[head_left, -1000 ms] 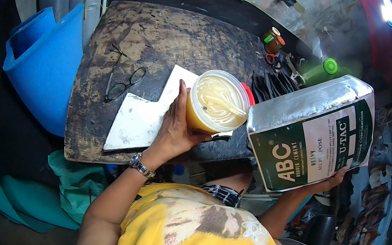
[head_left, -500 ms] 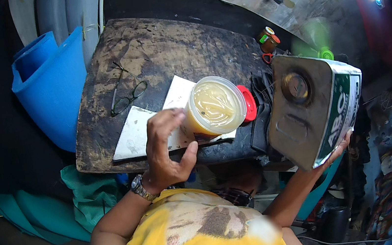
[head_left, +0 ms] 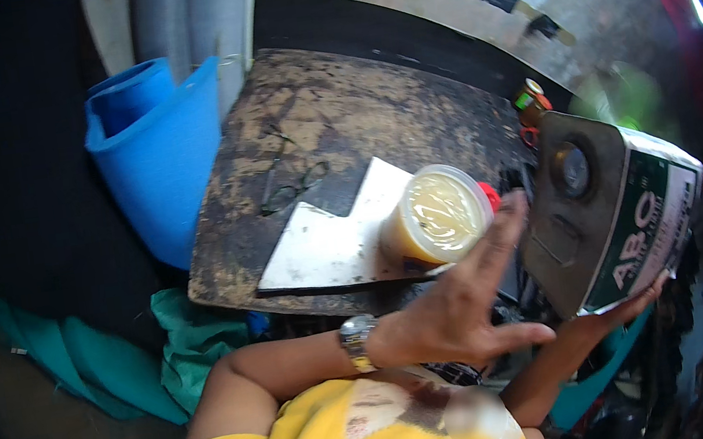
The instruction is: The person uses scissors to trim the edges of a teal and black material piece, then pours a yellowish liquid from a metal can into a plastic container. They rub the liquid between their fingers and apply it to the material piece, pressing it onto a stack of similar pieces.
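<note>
A round plastic tub (head_left: 439,223) of yellowish paste with a red lid under it stands on the worn dark board (head_left: 340,132), partly on a white sheet piece (head_left: 328,245). My left hand (head_left: 456,308) hovers open just in front of the tub, fingers spread, a watch on the wrist, touching nothing. My right hand (head_left: 638,306) grips the lower edge of a large rectangular metal can (head_left: 607,208) with a green and white label, holding it tilted with its capped top face toward the tub.
A rolled blue mat (head_left: 156,147) leans left of the board. Scissors (head_left: 290,188) lie on the board. Green cloth (head_left: 199,342) hangs below its front edge. Small bottles (head_left: 529,100) stand at the board's far right corner, before a grey wall.
My left hand let go of the tub and pulled back, fingers opening. My right hand turned the metal can from label-forward to top-forward and brought it nearer the tub.
</note>
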A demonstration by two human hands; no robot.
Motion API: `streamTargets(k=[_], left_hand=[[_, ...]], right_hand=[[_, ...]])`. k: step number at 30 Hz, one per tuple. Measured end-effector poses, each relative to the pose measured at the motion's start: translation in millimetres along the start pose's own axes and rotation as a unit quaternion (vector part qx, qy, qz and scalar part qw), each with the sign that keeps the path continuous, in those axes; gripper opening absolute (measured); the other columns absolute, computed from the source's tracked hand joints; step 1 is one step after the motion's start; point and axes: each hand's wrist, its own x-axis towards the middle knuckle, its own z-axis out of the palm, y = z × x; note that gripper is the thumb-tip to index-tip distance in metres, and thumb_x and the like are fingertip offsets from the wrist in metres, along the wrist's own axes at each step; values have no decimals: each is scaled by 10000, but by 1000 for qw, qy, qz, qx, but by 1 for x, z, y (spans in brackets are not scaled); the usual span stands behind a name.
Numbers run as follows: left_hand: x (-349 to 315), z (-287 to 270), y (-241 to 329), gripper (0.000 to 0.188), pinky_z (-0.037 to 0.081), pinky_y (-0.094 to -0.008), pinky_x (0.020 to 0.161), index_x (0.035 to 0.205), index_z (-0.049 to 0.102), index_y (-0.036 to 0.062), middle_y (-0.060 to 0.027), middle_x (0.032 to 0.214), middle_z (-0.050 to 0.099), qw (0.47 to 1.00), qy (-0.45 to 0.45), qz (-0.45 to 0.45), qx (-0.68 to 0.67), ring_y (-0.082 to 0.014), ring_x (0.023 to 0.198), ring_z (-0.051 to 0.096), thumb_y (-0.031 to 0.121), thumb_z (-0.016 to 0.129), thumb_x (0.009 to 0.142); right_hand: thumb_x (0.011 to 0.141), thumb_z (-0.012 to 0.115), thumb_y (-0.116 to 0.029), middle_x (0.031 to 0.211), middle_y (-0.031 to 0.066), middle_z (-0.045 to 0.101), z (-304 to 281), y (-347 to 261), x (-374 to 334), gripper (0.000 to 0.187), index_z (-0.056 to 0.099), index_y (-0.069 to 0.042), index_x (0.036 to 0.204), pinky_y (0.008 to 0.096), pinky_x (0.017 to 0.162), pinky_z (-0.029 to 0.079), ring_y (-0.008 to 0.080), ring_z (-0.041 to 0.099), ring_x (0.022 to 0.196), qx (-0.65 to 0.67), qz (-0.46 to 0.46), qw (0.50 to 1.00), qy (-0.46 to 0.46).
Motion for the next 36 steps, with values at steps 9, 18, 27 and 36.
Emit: streamTargets(k=[9,18,27,36], left_hand=[[35,-5,5,1149,132,-585,1133,1532,92,18,-280,1566,65,977,201,67,-33,-488,1441,-17,546,744,747],[11,-59,31,829,349,-508,1046,1400,251,41,-226,1403,332,898,332,-40,-287,-369,1311,316,264,742,770],[-42,-149,47,309,515,-509,939,1056,636,-43,-253,1164,601,814,569,121,12,-337,1099,589,108,656,787],[-52,-142,47,240,553,-500,909,1095,626,-78,-255,1186,578,897,416,126,78,-357,1101,581,29,603,881]], right_hand=[[984,474,-368,1486,191,345,32,-47,5,603,266,-108,1488,515,1123,339,351,456,1304,216,109,970,-4],[975,509,-405,1438,166,444,61,-110,43,564,413,-66,1415,488,1075,410,276,491,1285,701,422,569,-82],[926,616,-210,1353,238,454,85,-143,26,826,50,-149,1525,462,945,502,344,556,1185,703,429,439,-360],[914,652,-410,1541,279,104,80,-167,3,1134,-328,-244,1460,439,1097,353,355,218,1430,756,404,486,-172]])
